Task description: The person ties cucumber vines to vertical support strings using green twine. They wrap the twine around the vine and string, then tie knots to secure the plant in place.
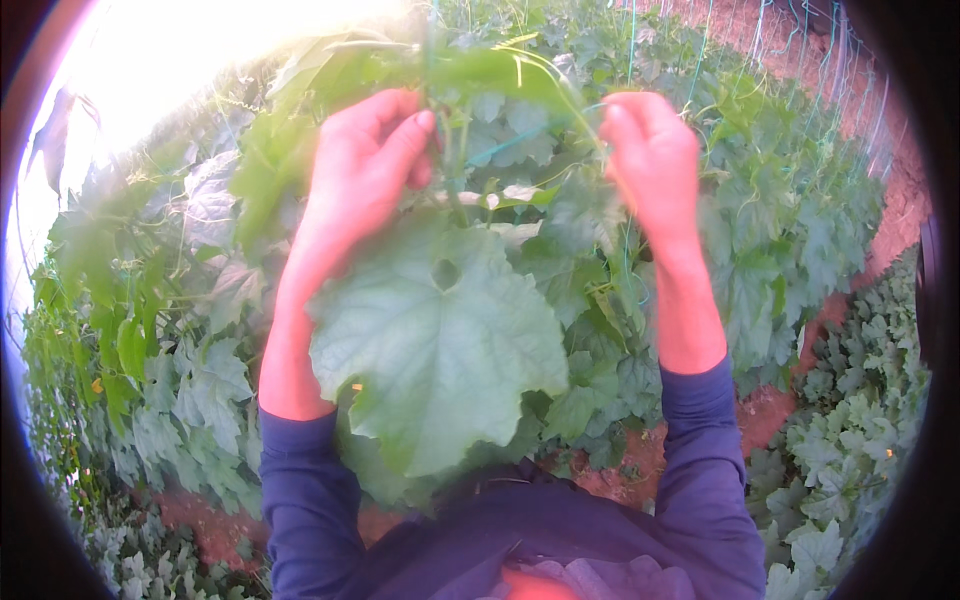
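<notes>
Both hands are raised at chest height among climbing vine plants. My left hand point(367, 154) is at the upper middle, its thumb and fingers closed around a green vine stem point(450, 150) or the string beside it; which one is not clear. To the right, my right hand point(651, 150) pinches the end of a thin teal string point(517, 142) that stretches across toward the stem. A tendril runs close to its fingertips. Between my forearms hangs a broad green leaf point(450, 352) with a small hole near its top. Motion blurs both hands a little.
Dense vine foliage point(210, 382) surrounds the arms. Teal and white strings point(825, 67) hang at the upper right. Reddish soil point(765, 412) shows between rows, with another row of leafy plants point(840, 465) at the lower right. Bright glare covers the upper left.
</notes>
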A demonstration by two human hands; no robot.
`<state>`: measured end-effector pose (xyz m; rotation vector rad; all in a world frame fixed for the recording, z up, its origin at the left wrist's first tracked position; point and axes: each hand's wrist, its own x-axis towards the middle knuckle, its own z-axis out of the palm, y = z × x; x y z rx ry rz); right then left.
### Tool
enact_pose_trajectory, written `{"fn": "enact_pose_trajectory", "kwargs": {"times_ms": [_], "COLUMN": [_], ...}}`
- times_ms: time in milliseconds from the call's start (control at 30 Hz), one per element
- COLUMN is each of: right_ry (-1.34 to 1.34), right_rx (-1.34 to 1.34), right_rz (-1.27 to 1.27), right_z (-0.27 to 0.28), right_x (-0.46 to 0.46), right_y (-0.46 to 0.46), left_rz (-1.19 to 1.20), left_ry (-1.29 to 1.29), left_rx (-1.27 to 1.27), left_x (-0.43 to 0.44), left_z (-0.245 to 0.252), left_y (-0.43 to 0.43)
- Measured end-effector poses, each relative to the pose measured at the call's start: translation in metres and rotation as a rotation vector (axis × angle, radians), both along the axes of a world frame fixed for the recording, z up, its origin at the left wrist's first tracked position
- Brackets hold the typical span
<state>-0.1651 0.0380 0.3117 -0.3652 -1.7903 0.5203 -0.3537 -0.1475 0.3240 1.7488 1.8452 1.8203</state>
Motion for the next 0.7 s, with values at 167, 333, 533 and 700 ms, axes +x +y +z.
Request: {"fn": "enact_pose_trajectory", "kwargs": {"times_ms": [167, 333, 533, 700], "right_ry": [0.209, -0.296, -0.422, -0.044], "right_rx": [-0.302, -0.166, 0.177, 0.314], "right_rz": [-0.051, 0.108, 0.368, 0.32], "right_z": [-0.003, -0.053, -0.029, 0.034], "right_x": [0.031, 0.059, 0.073, 0.065], "right_y": [0.002, -0.008, -0.07, -0.086], "left_rz": [0.033, 0.004, 0.028, 0.041], "left_ry": [-0.054, -0.065, -0.008, 0.056], "left_rx": [0.043, 0.023, 0.006, 0.013], "left_x": [-0.016, -0.016, -0.007, 0.003], "left_z": [-0.003, -0.009, -0.029, -0.038], "left_y": [-0.012, -0.009, 0.003, 0.012]}}
